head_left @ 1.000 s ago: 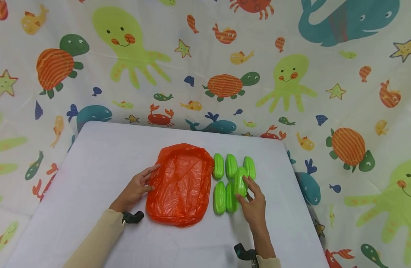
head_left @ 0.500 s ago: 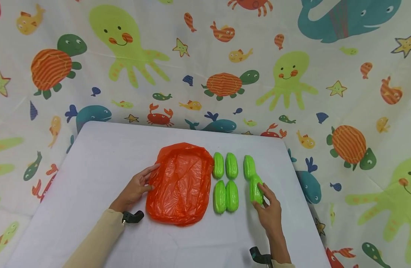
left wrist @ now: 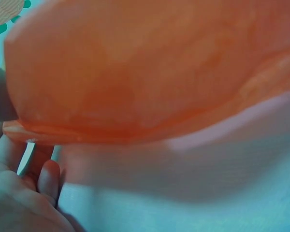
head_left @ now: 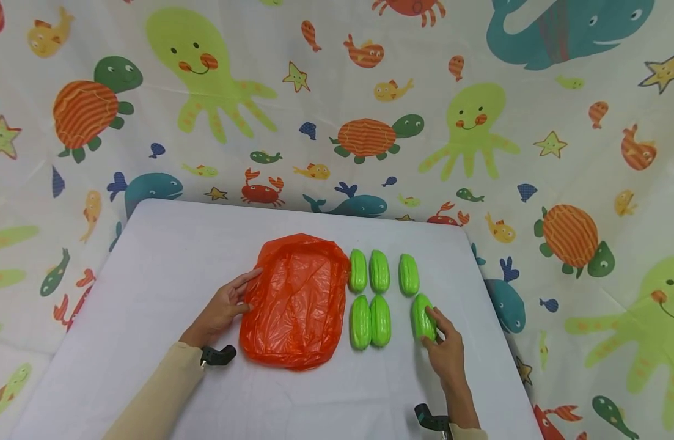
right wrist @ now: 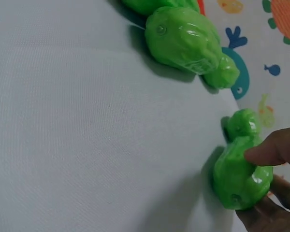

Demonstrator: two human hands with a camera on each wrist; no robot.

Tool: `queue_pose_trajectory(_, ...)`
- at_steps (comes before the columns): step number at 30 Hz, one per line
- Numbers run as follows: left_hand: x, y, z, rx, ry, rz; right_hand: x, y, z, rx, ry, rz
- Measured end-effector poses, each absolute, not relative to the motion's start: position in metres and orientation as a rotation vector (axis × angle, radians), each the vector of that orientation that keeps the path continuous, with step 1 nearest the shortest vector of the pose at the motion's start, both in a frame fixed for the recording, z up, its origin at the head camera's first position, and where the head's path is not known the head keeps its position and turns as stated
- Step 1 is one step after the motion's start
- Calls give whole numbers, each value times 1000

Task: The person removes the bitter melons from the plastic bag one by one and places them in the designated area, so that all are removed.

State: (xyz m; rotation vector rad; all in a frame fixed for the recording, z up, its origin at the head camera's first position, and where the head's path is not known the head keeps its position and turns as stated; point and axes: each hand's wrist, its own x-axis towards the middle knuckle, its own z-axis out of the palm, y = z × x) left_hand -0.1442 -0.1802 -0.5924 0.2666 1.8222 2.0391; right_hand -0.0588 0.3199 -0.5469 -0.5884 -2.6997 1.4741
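My left hand [head_left: 221, 311] holds the left edge of an orange-red plastic-covered tray shape [head_left: 297, 305]; in the left wrist view its thumb is on the upper side and fingers [left wrist: 7, 152] are below the rim. What lies under the film is hidden. At the right, my right hand [head_left: 445, 348] grips a shiny green ridged oblong, like a toy cucumber [head_left: 422, 315], thumb on one side and fingers on the other. It lies on or just over the table. Another green toy cucumber [head_left: 409, 275] lies directly behind it.
Several more green toy cucumbers [head_left: 379, 272] lie in two rows close beside the tray's right side. A white cloth covers the table [head_left: 177, 244]. Behind it hangs a curtain [head_left: 326, 91] printed with sea animals. Each wrist carries a small black camera [head_left: 218, 356].
My right hand has carried one green toy cucumber rightward from the near row and lowered it in front of the far right one. The left hand keeps its hold on the tray.
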Motion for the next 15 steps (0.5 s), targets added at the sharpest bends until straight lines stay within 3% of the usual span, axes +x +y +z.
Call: queue_pose_trajectory(15, -143, -176, -589, 133, 1837, 2054, -64, 322, -546, -651, -2715, 1471)
